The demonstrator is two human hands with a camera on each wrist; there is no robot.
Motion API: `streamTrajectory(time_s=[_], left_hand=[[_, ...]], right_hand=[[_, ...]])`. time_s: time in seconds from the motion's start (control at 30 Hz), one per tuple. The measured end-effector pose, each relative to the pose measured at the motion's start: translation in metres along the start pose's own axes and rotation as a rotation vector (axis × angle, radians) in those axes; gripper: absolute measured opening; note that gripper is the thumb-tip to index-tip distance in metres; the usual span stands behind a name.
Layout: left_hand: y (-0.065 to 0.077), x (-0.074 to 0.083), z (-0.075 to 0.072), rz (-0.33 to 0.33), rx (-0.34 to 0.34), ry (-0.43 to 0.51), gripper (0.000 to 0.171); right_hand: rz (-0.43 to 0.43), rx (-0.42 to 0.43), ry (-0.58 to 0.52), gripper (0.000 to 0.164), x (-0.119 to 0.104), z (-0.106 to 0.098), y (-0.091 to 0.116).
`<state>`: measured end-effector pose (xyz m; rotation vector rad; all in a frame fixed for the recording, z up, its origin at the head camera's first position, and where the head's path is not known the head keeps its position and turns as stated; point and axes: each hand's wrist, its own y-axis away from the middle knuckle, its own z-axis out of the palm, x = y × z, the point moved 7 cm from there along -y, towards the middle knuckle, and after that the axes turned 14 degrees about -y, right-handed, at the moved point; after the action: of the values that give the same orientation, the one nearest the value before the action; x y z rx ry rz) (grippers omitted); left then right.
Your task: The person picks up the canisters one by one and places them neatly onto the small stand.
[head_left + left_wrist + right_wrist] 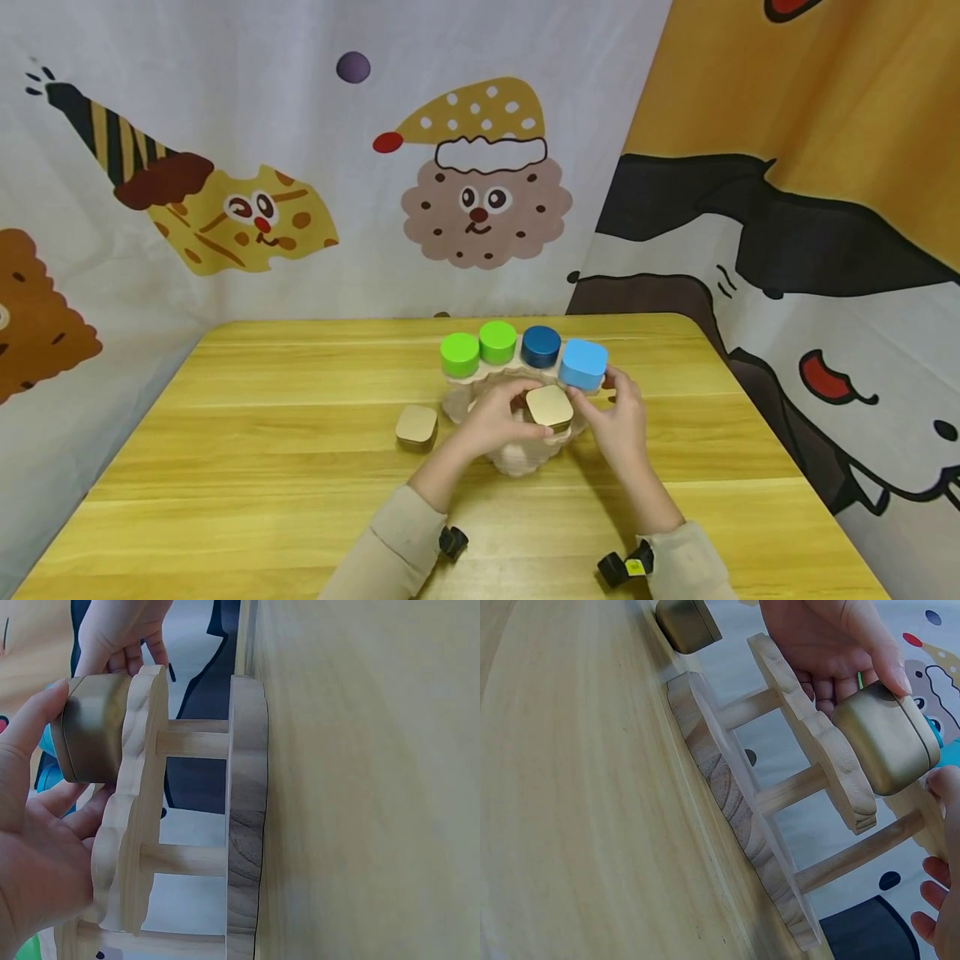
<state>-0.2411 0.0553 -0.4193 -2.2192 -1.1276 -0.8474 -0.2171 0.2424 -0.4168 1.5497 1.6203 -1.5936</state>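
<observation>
A tiered wooden stand (517,458) with scalloped edges stands on the table. My left hand (495,421) grips a gold square-cornered tin (550,407) between thumb and fingers, at the lower shelf (131,802). In the left wrist view the tin's base is against or very near that shelf. My right hand (621,417) holds the right end of the upper shelf, thumb in front and fingers round the side, close against a light blue tin (583,363). Its exact contact is partly hidden. Left of the stand, a second gold tin (416,427) sits on the table.
Along the upper shelf stand two green round tins (460,355) and a dark blue round tin (541,347), left of the light blue one. The wooden table (247,467) ends at a printed curtain (300,108) behind. Black wrist-worn devices (453,542) sit by both sleeves.
</observation>
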Motion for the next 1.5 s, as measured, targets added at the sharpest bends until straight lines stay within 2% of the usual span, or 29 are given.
streamTrajectory(time_s=[0.43,0.63,0.8,1.0,1.13,1.27,1.5], left_hand=[[0.004,0.003,-0.004,0.043,0.027,-0.023,0.072],[0.008,0.01,-0.014,0.098,0.067,-0.012,0.069],[0.014,0.016,-0.022,0.11,0.077,0.028,0.071],[0.027,0.022,-0.032,0.141,0.111,0.015,0.07],[0.04,0.023,-0.039,0.122,0.128,0.021,0.067],[0.052,0.018,-0.046,0.097,0.146,-0.012,0.066],[0.073,0.0,-0.062,0.035,0.174,0.009,0.066]], right_hand=[[-0.035,0.014,-0.006,0.063,-0.002,0.0,0.001],[-0.022,0.012,-0.009,0.063,-0.001,0.0,0.001],[-0.029,0.008,-0.01,0.062,-0.002,0.0,0.0],[-0.042,0.013,-0.022,0.061,-0.002,0.0,0.001],[-0.035,0.021,-0.019,0.06,-0.001,0.0,0.001],[-0.031,0.023,-0.022,0.059,-0.001,0.0,0.0],[-0.031,0.019,-0.019,0.059,0.0,0.0,0.0]])
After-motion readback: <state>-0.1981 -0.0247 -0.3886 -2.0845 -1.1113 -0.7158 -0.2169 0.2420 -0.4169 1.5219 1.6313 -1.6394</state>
